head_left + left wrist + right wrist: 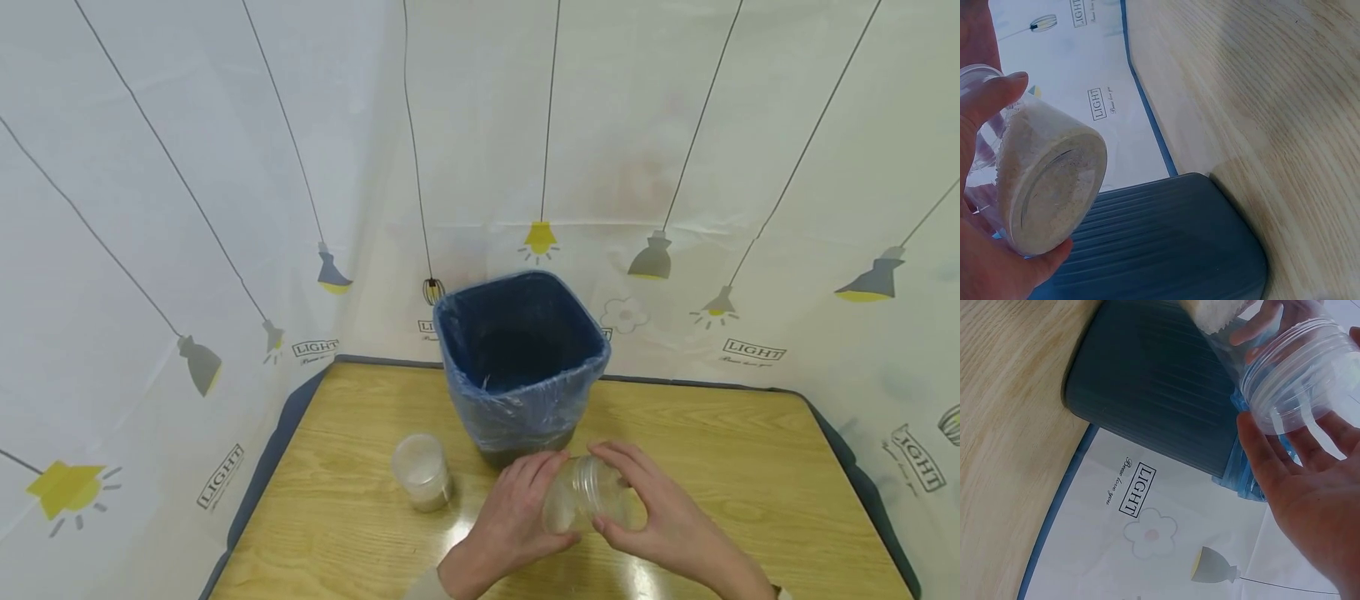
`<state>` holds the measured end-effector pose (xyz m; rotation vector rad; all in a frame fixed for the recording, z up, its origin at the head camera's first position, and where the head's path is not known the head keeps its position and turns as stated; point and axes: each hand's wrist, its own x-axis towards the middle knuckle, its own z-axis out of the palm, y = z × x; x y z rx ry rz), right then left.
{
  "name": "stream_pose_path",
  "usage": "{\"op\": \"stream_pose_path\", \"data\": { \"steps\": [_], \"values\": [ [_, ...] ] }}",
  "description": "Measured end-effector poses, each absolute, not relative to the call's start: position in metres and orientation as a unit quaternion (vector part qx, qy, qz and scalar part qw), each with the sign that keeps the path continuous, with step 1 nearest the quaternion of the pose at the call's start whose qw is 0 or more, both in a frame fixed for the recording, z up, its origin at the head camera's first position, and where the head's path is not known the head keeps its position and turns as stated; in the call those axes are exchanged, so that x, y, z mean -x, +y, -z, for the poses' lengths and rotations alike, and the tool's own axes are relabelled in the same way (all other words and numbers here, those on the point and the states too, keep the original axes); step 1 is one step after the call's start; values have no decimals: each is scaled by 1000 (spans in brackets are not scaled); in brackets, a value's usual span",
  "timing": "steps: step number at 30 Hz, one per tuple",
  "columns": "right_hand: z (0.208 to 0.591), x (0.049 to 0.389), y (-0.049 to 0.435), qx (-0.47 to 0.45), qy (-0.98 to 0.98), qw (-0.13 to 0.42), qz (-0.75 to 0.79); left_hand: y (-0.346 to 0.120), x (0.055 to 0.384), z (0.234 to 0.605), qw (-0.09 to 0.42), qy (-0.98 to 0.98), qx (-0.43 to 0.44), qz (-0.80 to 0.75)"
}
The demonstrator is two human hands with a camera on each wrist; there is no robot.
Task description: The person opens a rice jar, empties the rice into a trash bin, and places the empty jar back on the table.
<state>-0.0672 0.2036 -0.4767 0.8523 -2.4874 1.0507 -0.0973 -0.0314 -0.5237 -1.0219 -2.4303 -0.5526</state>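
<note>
My left hand (510, 512) grips the body of a clear plastic jar (1060, 181), thumb on one side and fingers on the other. Pale, grainy stuff lies at the jar's bottom in the left wrist view. My right hand (663, 521) holds the clear screw lid end (1297, 381) of the same jar, its fingers spread round the ridged rim. In the head view the jar is tilted, with its lid end toward the right hand. Another clear jar (422, 475), with pale contents, stands on the table to the left of the hands.
A dark blue bin (525, 408) lined with a clear bluish bag stands just beyond the hands. All of this is on a wood-grain table (315, 508). White sheeting (480, 167) printed with lamps surrounds the table at the back and sides.
</note>
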Motion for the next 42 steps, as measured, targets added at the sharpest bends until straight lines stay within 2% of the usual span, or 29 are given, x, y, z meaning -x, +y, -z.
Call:
{"op": "stream_pose_path", "data": {
  "steps": [11,18,25,28,34,42],
  "values": [
    [479,62,207,-290,-866,128,-387,-32,95,527,222,-876,368,218],
    [482,58,208,-271,-853,123,-429,-34,94,530,198,-874,363,255],
    [490,59,210,-269,-824,175,-467,-37,95,535,206,-866,355,286],
    [495,57,210,-229,-839,187,-457,-39,95,536,213,-861,350,300],
    [511,52,214,-107,-899,138,-401,-41,93,538,216,-856,348,316],
    [545,58,223,-36,-920,0,-390,-42,92,540,213,-853,348,326]
  ]
}}
